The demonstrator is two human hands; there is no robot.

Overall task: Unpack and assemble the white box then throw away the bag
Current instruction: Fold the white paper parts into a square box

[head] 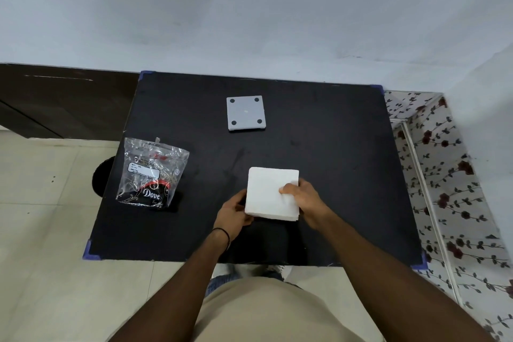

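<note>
Now both hands, left hand (234,212) and right hand (304,197), grip the white box (270,194).

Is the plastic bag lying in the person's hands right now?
No, the plastic bag lies alone on the black table, while both the left hand and right hand hold the white box.

Both hands hold a white box (270,193) just above the black table (319,147). The left hand (234,212) grips its near left corner, a black band on the wrist; the right hand (304,197) clasps the right side, thumb on top. A clear bag (151,172) lies at the table's left edge. A grey square pad (245,113) sits farther back, well apart.
</note>
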